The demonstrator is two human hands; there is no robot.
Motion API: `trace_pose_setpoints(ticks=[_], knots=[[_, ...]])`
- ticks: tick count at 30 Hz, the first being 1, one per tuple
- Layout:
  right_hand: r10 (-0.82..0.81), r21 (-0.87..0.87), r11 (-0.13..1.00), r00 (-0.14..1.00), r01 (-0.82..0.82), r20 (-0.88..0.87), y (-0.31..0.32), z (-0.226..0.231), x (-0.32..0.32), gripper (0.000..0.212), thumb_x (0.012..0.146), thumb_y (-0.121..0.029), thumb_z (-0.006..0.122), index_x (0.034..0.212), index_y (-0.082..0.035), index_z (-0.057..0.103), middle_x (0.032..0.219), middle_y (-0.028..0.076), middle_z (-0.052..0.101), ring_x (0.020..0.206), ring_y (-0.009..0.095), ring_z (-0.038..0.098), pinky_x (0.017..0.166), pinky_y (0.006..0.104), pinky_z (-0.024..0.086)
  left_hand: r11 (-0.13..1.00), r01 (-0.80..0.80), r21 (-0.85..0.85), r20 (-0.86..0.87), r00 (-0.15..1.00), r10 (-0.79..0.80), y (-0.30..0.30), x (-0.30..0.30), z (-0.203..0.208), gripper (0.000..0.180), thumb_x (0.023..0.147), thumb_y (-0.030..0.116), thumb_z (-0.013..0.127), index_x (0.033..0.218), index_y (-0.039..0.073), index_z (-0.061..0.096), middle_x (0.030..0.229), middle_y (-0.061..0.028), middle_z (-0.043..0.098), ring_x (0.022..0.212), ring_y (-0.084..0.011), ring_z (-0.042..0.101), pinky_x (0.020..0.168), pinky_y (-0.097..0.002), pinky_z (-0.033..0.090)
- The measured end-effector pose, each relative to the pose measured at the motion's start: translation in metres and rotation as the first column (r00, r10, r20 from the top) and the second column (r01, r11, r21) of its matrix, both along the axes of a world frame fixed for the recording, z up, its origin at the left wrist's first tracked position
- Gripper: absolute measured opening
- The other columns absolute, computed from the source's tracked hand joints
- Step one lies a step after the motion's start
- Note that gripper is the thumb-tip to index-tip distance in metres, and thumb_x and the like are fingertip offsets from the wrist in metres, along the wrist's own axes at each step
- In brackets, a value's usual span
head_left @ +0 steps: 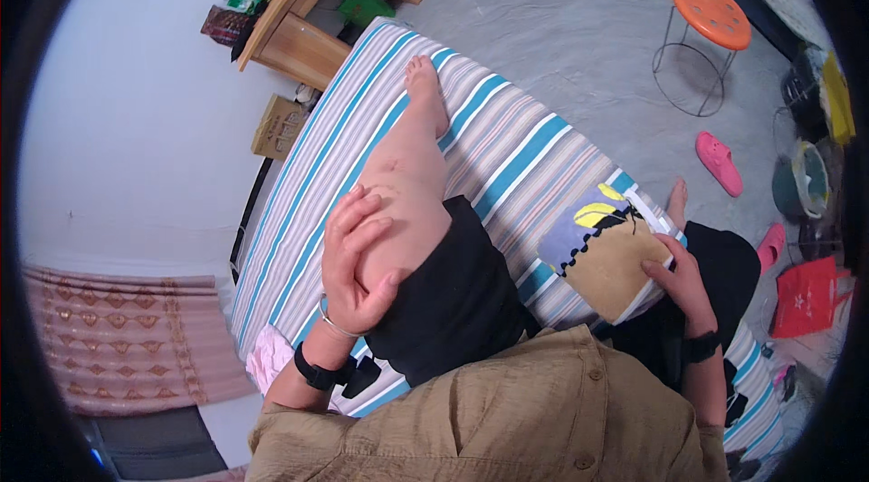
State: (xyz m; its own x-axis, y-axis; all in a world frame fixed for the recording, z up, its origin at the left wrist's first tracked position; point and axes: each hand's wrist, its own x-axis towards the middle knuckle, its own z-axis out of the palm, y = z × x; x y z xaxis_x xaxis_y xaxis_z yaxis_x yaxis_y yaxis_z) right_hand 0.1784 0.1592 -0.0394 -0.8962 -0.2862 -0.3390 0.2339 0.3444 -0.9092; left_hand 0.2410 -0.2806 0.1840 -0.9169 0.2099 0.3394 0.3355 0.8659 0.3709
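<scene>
My left hand (pixel 355 251) rests on my bare bent knee, its fingers stretched out and nothing in them. At the right my right hand (pixel 681 278) grips the right edge of a flat, cloth-like piece (pixel 608 267), thumb on top and the other fingers mostly hidden. The piece is tan below and lavender above, with yellow leaf shapes and a black scalloped line between the two colours. White shows along its right edge. It lies over the striped bed sheet (pixel 507 156), near my right thigh in black shorts.
A wooden desk (pixel 303 52) stands past the bed's far end, with a cardboard box (pixel 278 127) beside the bed. To the right are an orange stool (pixel 712 13), pink slippers (pixel 719 163), a bucket (pixel 800 181) and a red bag (pixel 804 297). Pinkish cloth (pixel 269 357) lies at the left.
</scene>
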Motion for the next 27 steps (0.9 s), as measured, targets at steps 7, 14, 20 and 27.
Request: trace_pose_setpoints(ticks=[7,14,20,27], knots=[[-0.001,0.003,1.0,1.0,0.001,-0.009,0.0,0.004,-0.007,0.055,0.079,-0.017,0.078,0.127,0.002,0.059,0.122,0.016,0.064,0.114,0.025,0.062,0.1,0.035,0.046,0.992,-0.125,0.012,-0.089,0.988,0.126,0.005,0.025,-0.018,0.064,0.082,0.034,0.069,0.138,0.008,0.051,0.145,-0.0234,0.046,0.142,-0.0495,0.034,0.115,-0.0599,0.027],[-0.018,-0.054,0.998,1.0,0.019,0.018,0.0,-0.001,-0.011,0.057,0.077,-0.016,0.078,0.127,0.002,0.059,0.122,0.014,0.062,0.114,0.024,0.059,0.1,0.0352,0.045,0.987,-0.109,0.116,0.052,0.993,0.104,-0.009,0.004,-0.007,0.057,0.083,0.038,0.069,0.13,0.007,0.06,0.138,-0.0212,0.055,0.137,-0.0461,0.043,0.115,-0.0587,0.029],[-0.063,-0.106,0.992,0.993,0.073,0.102,-0.006,-0.002,-0.017,0.054,0.076,-0.016,0.075,0.124,0.002,0.059,0.116,0.011,0.062,0.109,0.021,0.06,0.098,0.033,0.046,0.992,-0.023,0.122,0.338,0.941,-0.019,-0.027,-0.043,0.022,0.046,0.079,0.039,0.069,0.11,0.006,0.073,0.121,-0.0161,0.068,0.13,-0.0395,0.053,0.116,-0.0551,0.03],[-0.085,-0.098,0.99,0.985,0.1,0.149,-0.011,-0.001,-0.021,0.05,0.075,-0.015,0.073,0.121,0.001,0.059,0.112,0.009,0.063,0.105,0.019,0.06,0.096,0.0314,0.046,0.946,0.311,0.093,0.589,0.749,-0.304,-0.038,-0.094,0.033,0.046,0.074,0.032,0.072,0.112,0.006,0.074,0.121,-0.0133,0.07,0.129,-0.0361,0.056,0.117,-0.0566,0.027]])
